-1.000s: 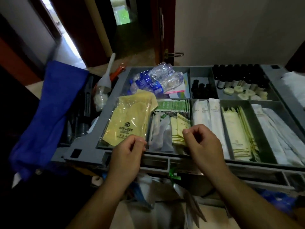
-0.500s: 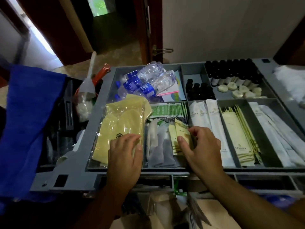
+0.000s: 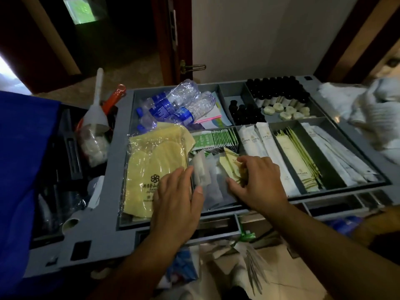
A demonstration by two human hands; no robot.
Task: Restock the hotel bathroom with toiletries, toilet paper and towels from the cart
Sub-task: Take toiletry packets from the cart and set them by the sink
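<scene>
Left hand [image 3: 175, 198] reached divider [image 3: 189, 158], right hand [image 3: 257, 182] gripping sachets [image 3: 229, 163]

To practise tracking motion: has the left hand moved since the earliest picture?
Yes. The left hand went forward from the tray's near rim onto the yellow slipper pack.

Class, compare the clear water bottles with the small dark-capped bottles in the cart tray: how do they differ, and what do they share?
The water bottles lie on their sides in a loose pile; the small dark-capped bottles stand upright in rows. The water bottles are far bigger than the small ones. The water bottles are clear with blue labels; the small bottles have dark caps. Both sit in back compartments of the grey tray.
</scene>
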